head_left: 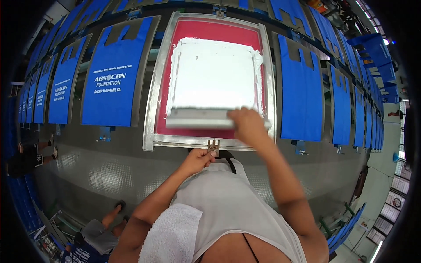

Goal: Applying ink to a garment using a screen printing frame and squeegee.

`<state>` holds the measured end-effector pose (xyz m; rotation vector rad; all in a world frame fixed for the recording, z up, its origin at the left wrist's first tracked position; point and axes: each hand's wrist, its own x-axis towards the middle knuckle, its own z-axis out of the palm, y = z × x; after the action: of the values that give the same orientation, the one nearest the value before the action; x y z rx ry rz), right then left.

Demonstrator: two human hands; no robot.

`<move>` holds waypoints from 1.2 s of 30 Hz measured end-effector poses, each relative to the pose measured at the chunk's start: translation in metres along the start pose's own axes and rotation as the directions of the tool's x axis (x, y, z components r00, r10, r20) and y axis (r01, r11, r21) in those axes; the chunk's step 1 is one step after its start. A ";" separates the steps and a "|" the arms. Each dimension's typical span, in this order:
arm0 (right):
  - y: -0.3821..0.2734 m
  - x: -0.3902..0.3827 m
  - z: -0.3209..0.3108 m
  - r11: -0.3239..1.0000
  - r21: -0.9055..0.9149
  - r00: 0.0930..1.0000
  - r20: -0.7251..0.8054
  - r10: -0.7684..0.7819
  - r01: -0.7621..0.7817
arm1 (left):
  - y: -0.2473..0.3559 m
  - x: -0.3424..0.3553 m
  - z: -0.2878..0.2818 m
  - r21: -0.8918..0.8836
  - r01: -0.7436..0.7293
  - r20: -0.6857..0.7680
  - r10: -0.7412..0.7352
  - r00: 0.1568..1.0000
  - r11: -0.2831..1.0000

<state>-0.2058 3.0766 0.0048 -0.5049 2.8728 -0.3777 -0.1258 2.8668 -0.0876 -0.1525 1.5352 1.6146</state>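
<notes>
A screen printing frame [150,98] with a metal rim and a red border lies in front of me. White ink [215,72] coats the middle of its mesh. Across the near edge of the ink rests a long metal squeegee [197,119], slightly blurred. My right hand [249,125] is closed around the squeegee's right part. At the frame's near edge, my left hand [199,160] pinches a small metal bracket [213,147] with upright prongs. Whatever lies beneath the frame is hidden.
Blue bags lie flat on boards on both sides, a printed bag [109,79] at left and a plain bag [302,92] at right. Metal clamps [104,133] jut from the boards' near ends. Other people [33,158] are at the left and lower left.
</notes>
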 end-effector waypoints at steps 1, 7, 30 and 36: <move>-0.010 -0.015 0.007 1.000 -0.010 1.000 -0.014 -0.027 0.026 | 0.000 0.001 0.002 -0.014 -0.008 0.011 0.008 1.000 1.000; 0.010 -0.023 0.007 0.998 0.056 0.997 -0.074 -0.018 0.022 | -0.010 0.014 0.010 0.324 0.142 -0.186 -0.084 0.979 0.935; 0.195 -0.039 0.002 0.255 0.938 0.922 0.131 0.364 -0.235 | 0.071 0.019 -0.082 0.421 -0.111 -0.713 0.404 0.573 0.900; 0.334 -0.165 -0.048 0.292 0.929 0.821 0.021 0.570 -0.227 | 0.074 0.114 0.085 0.459 -0.182 -0.601 0.455 0.657 0.869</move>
<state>-0.1669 3.4493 -0.0195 0.5658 2.3050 -1.9076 -0.2033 3.0071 -0.0835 -0.3244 2.5629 1.5840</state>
